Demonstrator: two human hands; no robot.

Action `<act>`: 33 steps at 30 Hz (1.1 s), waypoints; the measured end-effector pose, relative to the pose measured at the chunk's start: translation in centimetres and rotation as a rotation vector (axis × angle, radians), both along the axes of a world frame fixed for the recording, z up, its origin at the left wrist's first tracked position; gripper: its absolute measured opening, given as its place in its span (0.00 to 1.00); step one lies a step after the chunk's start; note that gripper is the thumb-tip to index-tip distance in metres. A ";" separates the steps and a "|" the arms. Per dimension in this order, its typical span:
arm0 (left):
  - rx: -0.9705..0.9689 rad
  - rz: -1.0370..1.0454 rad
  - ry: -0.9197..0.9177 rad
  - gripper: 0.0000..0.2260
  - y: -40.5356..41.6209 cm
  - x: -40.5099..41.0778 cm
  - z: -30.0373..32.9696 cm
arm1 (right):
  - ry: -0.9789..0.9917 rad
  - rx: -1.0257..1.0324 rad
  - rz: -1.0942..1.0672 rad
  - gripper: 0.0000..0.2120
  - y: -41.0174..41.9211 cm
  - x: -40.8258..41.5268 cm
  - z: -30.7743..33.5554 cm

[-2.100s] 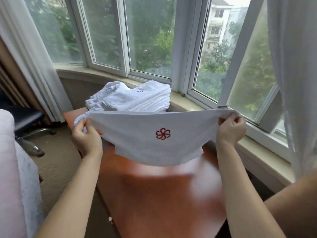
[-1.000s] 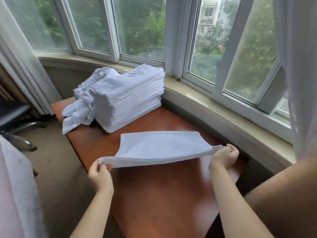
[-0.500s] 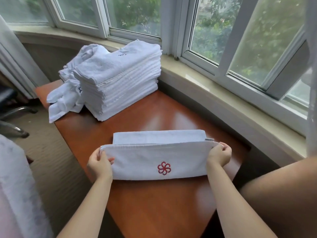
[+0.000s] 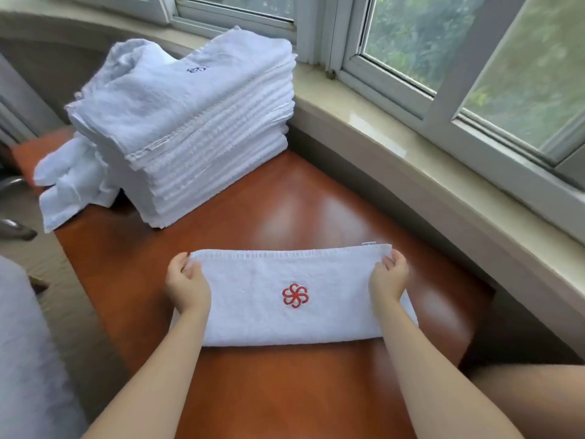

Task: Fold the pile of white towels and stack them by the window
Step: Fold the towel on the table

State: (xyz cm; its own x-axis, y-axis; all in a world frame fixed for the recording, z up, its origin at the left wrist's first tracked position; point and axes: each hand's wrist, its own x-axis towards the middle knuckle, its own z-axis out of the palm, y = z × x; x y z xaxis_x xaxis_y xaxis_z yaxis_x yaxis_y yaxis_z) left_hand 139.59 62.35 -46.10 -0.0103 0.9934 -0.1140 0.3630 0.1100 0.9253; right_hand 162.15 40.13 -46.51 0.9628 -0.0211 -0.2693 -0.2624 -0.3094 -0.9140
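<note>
A white towel (image 4: 253, 305) with a red flower emblem lies folded in half lengthwise on the brown table (image 4: 285, 204). My left hand (image 4: 186, 285) pinches its far left corner and my right hand (image 4: 389, 277) pinches its far right corner, both resting on the towel. A tall stack of folded white towels (image 4: 202, 131) stands at the far left of the table, next to the window sill (image 4: 395, 134). A few loose, crumpled white towels (image 4: 69, 185) lie against the stack's left side and hang over the table edge.
The windows (image 4: 443, 45) run along the back and right above the sill. A white fabric surface (image 4: 28, 359) fills the lower left. Carpeted floor (image 4: 66, 299) and a chair base (image 4: 15, 232) lie left of the table.
Both hands lowered the held-up towel onto the table and folded its near half over the far half, so the emblem faces up. The view tilted downward.
</note>
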 end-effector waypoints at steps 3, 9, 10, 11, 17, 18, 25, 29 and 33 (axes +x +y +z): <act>0.108 -0.214 0.184 0.22 -1.3 -0.5 -1.6 | -0.143 -0.183 0.207 0.28 -0.4 -1.0 -1.2; 0.267 -0.650 0.704 0.19 -2.0 -1.0 -2.9 | -0.369 -0.604 0.517 0.24 -0.3 -1.8 -2.4; 0.286 -0.676 0.774 0.20 -2.0 -1.1 -3.0 | -0.367 -0.681 0.560 0.23 -0.3 -1.8 -2.6; 0.306 -0.697 0.849 0.21 -2.0 -1.2 -3.0 | -0.358 -0.737 0.592 0.23 -0.3 -1.7 -2.7; 0.242 -0.758 1.108 0.25 -2.6 -1.4 -2.5 | -0.324 -0.977 0.672 0.26 -1.1 -1.7 -2.9; 0.226 -0.761 1.119 0.25 -2.8 -1.6 -2.4 | -0.304 -0.997 0.674 0.27 -1.6 -1.9 -2.8; 0.277 -0.766 1.091 0.25 -6.6 -5.8 -2.3 | -0.245 -1.067 0.614 0.29 -6.3 -5.1 -2.2; 0.160 -0.584 1.098 0.24 -9.3 -9.0 -1.6 | -0.143 -1.038 0.339 0.29 -9.0 -8.1 -1.3; 0.020 -0.439 0.852 0.23 -10.8 -10.9 0.4 | -0.066 -0.761 0.238 0.23 -11.1 -10.0 0.4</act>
